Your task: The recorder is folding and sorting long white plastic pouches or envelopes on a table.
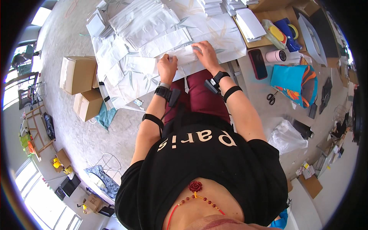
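Between my hands, at the near edge of the table, lies a flat, translucent white plastic sleeve. My left hand is closed at its left end, with the thumb against the curled fingers. At its right end my right hand pinches the edge, fingers bent over it. Whether anything is inside the sleeve is hard to make out. Just beyond it lies another white sleeve, and more flat white sleeves lie to the left. A large pile of translucent sleeves covers the far part of the table.
A leaf-printed white cloth covers the table. White card stacks stand far left; folded white papers rest on a cardboard box at right. Nearby are a phone, pink cylinder, blue bag and scissors. Cardboard boxes stand left.
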A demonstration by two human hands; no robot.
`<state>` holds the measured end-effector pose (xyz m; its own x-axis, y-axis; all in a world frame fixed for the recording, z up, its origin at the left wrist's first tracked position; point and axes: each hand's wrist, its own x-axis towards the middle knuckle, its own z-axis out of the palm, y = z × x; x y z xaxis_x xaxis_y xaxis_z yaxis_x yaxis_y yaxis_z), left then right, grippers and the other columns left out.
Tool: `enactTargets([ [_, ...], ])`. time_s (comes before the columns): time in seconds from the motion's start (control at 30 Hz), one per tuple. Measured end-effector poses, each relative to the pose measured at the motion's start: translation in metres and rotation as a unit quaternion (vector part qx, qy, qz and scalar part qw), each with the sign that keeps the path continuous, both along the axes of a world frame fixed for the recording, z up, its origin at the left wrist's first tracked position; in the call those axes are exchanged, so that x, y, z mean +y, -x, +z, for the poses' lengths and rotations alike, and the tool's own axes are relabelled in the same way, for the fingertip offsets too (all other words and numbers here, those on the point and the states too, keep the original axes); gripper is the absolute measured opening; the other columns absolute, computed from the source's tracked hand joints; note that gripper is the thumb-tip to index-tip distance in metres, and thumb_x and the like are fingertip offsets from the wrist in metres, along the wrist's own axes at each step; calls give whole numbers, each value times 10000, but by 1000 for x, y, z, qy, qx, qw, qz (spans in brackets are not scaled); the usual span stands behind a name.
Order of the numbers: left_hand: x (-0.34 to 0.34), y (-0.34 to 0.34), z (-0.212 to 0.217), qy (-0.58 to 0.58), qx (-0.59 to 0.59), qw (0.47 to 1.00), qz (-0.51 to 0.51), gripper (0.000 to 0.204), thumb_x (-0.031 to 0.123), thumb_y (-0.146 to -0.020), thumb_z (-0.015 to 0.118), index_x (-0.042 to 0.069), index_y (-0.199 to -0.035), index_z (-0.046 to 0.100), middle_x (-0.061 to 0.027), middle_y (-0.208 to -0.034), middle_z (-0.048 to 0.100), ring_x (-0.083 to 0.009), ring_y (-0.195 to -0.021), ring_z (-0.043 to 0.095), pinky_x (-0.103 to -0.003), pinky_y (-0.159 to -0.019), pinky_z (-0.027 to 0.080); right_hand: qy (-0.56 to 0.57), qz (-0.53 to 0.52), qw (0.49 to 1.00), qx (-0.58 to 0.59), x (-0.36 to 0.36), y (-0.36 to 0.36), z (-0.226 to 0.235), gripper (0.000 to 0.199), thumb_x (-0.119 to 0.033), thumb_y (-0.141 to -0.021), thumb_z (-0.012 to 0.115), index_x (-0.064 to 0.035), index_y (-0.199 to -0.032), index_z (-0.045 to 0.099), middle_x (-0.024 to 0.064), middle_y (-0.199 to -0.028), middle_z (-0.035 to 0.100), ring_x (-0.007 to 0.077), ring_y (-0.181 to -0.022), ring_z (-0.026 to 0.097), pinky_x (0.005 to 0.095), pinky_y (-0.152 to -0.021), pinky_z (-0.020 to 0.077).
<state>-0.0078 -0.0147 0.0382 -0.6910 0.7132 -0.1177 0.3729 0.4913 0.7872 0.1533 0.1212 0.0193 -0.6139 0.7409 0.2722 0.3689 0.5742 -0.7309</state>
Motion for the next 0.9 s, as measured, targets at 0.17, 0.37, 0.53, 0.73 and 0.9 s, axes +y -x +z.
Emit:
enactTargets([
  [0.17,2,-1,-2,4,-10,1000,0,315,246,-915,666,-61,-843,647,-206,-676,694,-293,-546,716,-399,-607,568,-41,26,999,-23,5,4,-8,277,-138,-864,783,-172,-1136,737,115,-1083,654,329,-1031,641,437,-911,518],
  [0.37,3,4,-18,20,22,1000,-9,305,247,-923,667,-45,-839,647,-189,-647,688,-286,-535,711,-399,-601,566,-91,22,994,-50,10,3,-17,299,-152,-835,804,-179,-1128,748,107,-1061,653,321,-1010,640,440,-882,524],
  [0.53,2,1,-24,-2,-23,1000,-4,317,258,-953,661,-39,-839,653,-143,-624,673,-226,-508,694,-372,-541,552,-64,63,996,-16,16,-1,-16,306,-124,-812,804,-142,-1115,761,111,-999,640,331,-989,633,442,-873,519],
  [0.73,-2,0,-39,4,139,989,41,284,260,-921,631,5,-798,647,-223,-655,654,-405,-632,681,-508,-616,532,-27,96,994,-53,14,-5,-14,450,-91,-790,832,-121,-1228,735,118,-1086,617,328,-1032,613,428,-919,510],
  [0.9,-14,-3,-18,-16,90,994,54,242,222,-901,636,3,-800,617,-236,-715,658,-448,-707,665,-559,-672,515,-10,130,988,-86,14,-9,-3,534,-97,-778,844,-133,-1295,716,116,-1172,578,310,-1090,585,411,-978,491],
])
